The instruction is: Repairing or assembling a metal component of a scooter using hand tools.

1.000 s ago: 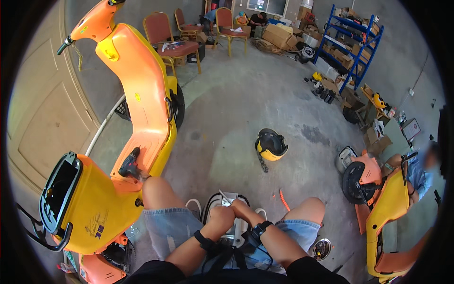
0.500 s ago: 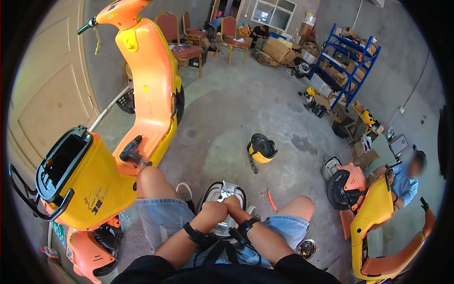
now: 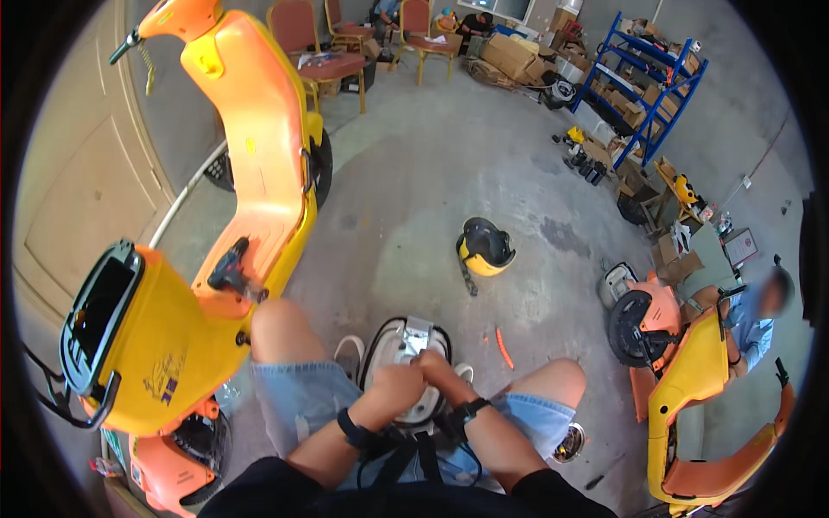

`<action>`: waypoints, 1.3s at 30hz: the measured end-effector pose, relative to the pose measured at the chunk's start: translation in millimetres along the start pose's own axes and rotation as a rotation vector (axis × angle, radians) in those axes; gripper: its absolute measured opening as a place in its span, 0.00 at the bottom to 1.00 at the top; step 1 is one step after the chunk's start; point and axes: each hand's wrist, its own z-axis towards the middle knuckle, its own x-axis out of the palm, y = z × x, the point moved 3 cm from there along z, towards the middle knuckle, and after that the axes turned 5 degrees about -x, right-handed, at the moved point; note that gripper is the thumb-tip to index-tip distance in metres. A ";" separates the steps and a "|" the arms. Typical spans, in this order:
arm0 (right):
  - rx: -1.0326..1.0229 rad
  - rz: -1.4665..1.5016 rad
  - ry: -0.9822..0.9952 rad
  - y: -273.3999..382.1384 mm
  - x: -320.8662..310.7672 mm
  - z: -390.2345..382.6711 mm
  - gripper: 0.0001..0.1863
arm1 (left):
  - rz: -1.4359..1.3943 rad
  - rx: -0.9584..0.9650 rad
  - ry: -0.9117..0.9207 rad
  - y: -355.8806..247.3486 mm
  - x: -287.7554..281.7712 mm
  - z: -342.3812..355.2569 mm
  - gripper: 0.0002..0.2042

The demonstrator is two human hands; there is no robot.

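Note:
My left hand [image 3: 395,391] is closed in a fist over a whitish, rounded part with a black rim [image 3: 439,343], which sits low between my knees. My right hand [image 3: 437,370] is closed too and presses against the left one. Whatever the fingers hold is hidden beneath them. Just beyond my hands, a shiny silver metal bracket [image 3: 418,331] stands on the whitish part. Each wrist wears a black band.
A yellow-and-orange scooter [image 3: 259,147] stands at left, a power drill [image 3: 230,269] on its footboard. A yellow helmet [image 3: 486,248], an orange strip [image 3: 504,348] and a bowl of small parts [image 3: 568,443] lie on the floor. A person [image 3: 753,319] works beside another scooter [image 3: 691,397] at right.
The view has shifted, so the scene sits slightly differently. My hands stay closed together over the whitish part, with a small shift in their pose.

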 end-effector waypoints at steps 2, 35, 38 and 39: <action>-0.015 0.234 0.102 84.7 -4.4 9.4 0.13 | 0.109 -0.071 0.106 30.5 7.6 -16.7 0.18; 0.408 0.338 0.292 86.2 -15.6 29.5 0.25 | -0.187 -0.530 -0.011 89.6 -0.8 77.4 0.19; 0.417 0.335 0.275 85.0 -13.1 28.2 0.26 | -0.190 -0.537 -0.013 88.1 -1.8 75.1 0.19; 0.419 0.323 0.283 85.3 -13.2 27.9 0.27 | -0.190 -0.536 -0.016 87.7 -2.3 74.4 0.19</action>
